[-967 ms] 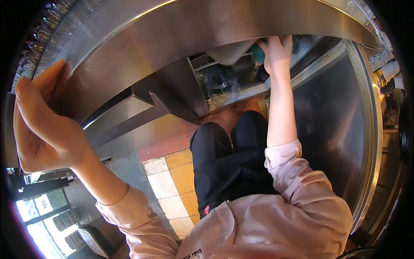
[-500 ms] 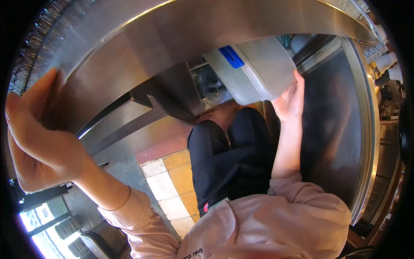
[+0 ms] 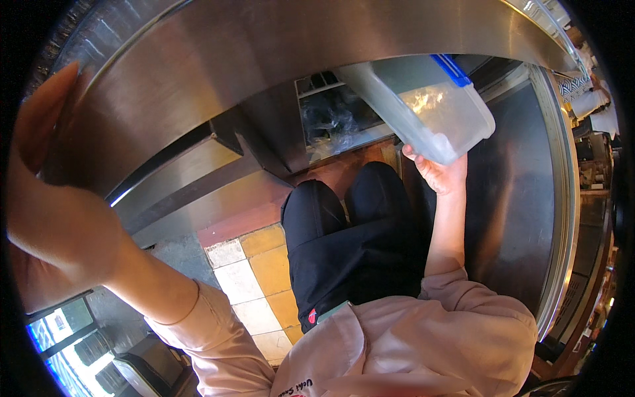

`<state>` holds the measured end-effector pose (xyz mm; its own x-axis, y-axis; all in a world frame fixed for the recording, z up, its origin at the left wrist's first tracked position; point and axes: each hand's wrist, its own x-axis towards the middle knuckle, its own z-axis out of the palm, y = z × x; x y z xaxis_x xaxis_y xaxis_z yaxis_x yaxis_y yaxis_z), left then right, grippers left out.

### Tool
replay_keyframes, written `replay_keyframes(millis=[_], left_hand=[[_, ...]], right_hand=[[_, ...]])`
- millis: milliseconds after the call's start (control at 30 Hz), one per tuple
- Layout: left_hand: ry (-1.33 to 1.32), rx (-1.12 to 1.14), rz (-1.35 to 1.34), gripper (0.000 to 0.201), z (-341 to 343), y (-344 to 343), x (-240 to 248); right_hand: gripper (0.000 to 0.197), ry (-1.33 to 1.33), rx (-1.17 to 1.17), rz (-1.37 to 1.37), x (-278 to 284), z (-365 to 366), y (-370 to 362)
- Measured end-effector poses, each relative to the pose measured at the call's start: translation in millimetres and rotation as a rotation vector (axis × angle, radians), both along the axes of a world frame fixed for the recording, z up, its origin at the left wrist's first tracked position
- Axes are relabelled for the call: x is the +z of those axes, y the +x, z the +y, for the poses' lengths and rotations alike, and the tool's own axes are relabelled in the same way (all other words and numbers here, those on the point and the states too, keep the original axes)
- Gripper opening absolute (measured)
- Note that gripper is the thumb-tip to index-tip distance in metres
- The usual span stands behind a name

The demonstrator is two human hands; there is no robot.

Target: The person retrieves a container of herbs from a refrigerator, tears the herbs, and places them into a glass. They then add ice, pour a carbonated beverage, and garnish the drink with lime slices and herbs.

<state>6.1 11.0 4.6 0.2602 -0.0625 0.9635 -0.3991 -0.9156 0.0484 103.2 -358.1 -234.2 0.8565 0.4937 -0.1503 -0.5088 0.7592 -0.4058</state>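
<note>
A translucent plastic food container [image 3: 423, 109] with a blue clip latch [image 3: 452, 70] hangs tilted under the counter. My right hand [image 3: 442, 173] is closed on its lower corner, thumb and fingers against the plastic. The container's upper part is hidden behind the counter front. It looks see-through, with a bright glint inside; I cannot tell whether anything is in it. At the far left, my left hand [image 3: 63, 225] is raised beside the steel counter edge [image 3: 109, 79], a finger stretched along it. That hand holds nothing visible, and the picture's rim cuts part of it off.
Below the counter, an open compartment [image 3: 334, 119] holds clear plastic wrapping. Dark steel panels [image 3: 274, 135] stand left of it. A large dark steel door panel [image 3: 512, 192] is on the right. Yellow and white floor tiles [image 3: 248, 281] show beside my knees.
My right hand has turned the container, so its blue latch moved from the left side to the upper right. My left hand has come closer and looks larger along the counter edge.
</note>
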Motion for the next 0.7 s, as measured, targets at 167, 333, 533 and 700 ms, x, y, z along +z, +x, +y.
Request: replay_keyframes(millis=[167, 333, 533, 700], left_hand=[[0.011, 0.221, 0.074, 0.046, -17.8, -3.2, -3.9], [-0.007, 0.080, -0.108, 0.044, -12.3, 4.5, -5.9], [-0.119, 0.238, -0.077, 0.040, -12.6, -3.9, -8.2], [-0.048, 0.299, -0.099, 0.041, -3.9, -4.9, -5.8]], right_hand=[[0.057, -0.222, -0.294, -0.019, -22.3, -15.0, 0.0], [0.061, -0.307, -0.451, -0.271, -16.4, -34.2, -1.4], [0.065, -0.447, -0.350, -0.849, 17.2, -52.9, -24.0], [0.068, -0.425, -0.376, -0.979, 12.8, -55.0, -29.0]])
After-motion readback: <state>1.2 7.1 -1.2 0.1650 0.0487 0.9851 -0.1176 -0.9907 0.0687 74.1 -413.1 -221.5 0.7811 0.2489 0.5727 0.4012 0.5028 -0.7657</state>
